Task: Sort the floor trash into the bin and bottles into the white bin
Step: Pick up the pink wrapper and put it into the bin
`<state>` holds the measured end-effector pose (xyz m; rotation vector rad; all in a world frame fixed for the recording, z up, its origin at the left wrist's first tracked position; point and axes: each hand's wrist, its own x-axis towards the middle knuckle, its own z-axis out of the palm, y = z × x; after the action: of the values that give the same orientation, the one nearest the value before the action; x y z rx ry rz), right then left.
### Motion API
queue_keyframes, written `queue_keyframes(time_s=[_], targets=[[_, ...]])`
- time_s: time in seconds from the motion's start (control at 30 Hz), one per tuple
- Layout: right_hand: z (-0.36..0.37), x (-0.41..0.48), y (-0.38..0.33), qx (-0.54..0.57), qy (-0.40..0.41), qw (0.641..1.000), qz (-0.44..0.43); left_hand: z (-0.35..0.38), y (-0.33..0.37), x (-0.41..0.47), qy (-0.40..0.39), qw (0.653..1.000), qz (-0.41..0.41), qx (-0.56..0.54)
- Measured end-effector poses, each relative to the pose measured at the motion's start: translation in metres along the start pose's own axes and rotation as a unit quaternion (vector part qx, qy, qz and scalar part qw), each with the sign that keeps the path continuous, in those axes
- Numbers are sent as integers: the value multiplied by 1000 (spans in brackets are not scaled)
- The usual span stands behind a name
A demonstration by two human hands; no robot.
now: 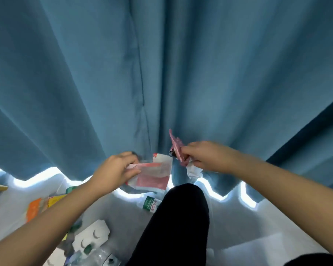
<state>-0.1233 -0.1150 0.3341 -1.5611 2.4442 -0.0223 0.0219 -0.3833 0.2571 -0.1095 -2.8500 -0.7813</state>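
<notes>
A flat red-and-white packet (pixel 152 175) is held up off the floor, just above and left of a black-trousered knee (pixel 181 217). Its left edge is pinched by the left hand (pixel 115 169), with the fingers curled over it. Above and right of the knee, a crumpled pink wrapper (pixel 175 147) and a scrap of white paper (pixel 193 170) are gripped together in the closed right hand (pixel 206 156). These pieces are judged light, thin and limp, likely to flutter or slip, so a bunched grip at an edge seems best.

Just left of the knee, a clear bottle with a green label (pixel 150 203) lies on the pale floor (pixel 123 214). It is judged light, smooth and prone to rolling, and best taken round its body.

Further left of the knee, orange and yellow packets (pixel 37 206), white card pieces (pixel 90 235) and more clear bottles (pixel 96 256) are scattered. Behind the knee hangs a blue curtain (pixel 161 64). No bin is seen.
</notes>
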Motion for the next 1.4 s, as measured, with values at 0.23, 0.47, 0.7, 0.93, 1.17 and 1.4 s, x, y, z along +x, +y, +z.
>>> queue_keyframes(time_s=[0.23,0.47,0.7,0.93,1.17,1.4], targets=[[4,-121,73,38,59,984,164,44,106,86,-20,993,118,-5],[16,-234,127,67,133,951,269,102,217,164,-31,981,190,-9],[48,-360,180,76,183,894,402,189,323,221,-85,958,271,-46],[112,-479,233,123,199,796,558,303,438,263,-118,942,311,-46],[173,-546,295,173,205,708,653,399,537,292,-144,924,354,-23],[209,-572,361,192,227,663,687,473,599,329,-146,927,345,-26]])
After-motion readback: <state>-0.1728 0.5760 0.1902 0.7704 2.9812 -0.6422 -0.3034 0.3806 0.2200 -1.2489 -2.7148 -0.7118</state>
